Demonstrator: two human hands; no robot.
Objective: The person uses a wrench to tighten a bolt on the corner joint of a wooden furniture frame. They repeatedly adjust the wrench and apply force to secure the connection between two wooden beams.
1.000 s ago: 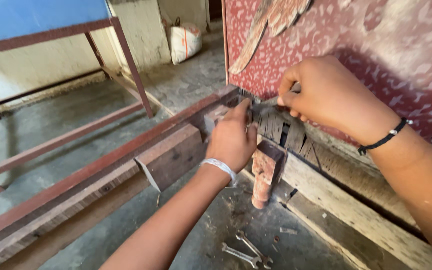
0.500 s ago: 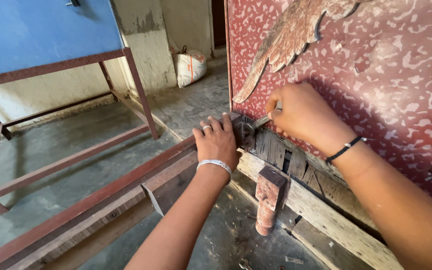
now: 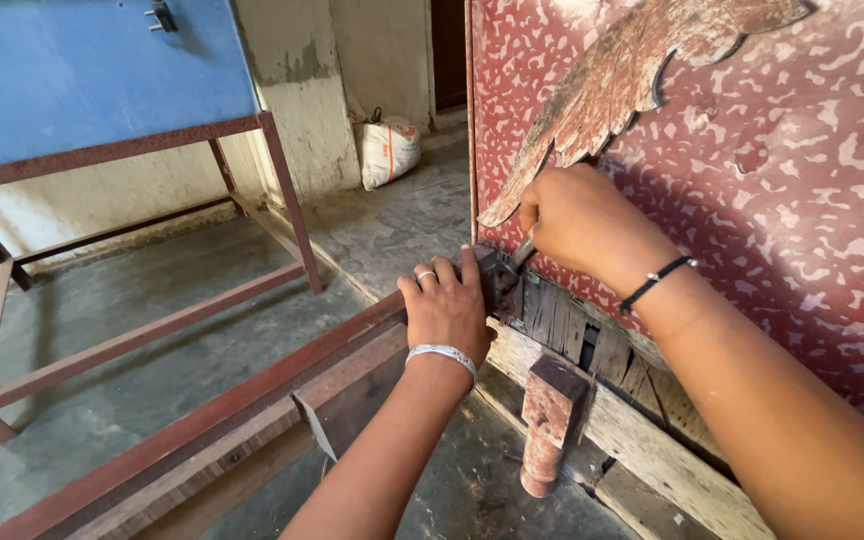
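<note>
My left hand (image 3: 447, 305) lies flat with fingers together against a dark metal fitting (image 3: 497, 275) at the bottom corner of a red speckled panel (image 3: 752, 150). A ring and a silver bracelet are on that hand. My right hand (image 3: 577, 220) is closed around a thin metal tool (image 3: 520, 255) whose tip meets the fitting. A black band circles my right wrist. A carved wooden wing (image 3: 622, 75) is fixed on the panel just above my right hand.
A rusty red metal beam (image 3: 242, 400) runs diagonally under my left arm. A turned wooden leg (image 3: 549, 420) and worn planks (image 3: 642, 440) sit below the panel. A blue-topped metal frame table (image 3: 102, 90) stands at the left; a white sack (image 3: 389, 150) leans by the doorway.
The view has tilted up, showing more of the panel and wing. My hands sit a little lower at the panel corner; my right hand keeps its grip on the tool.
</note>
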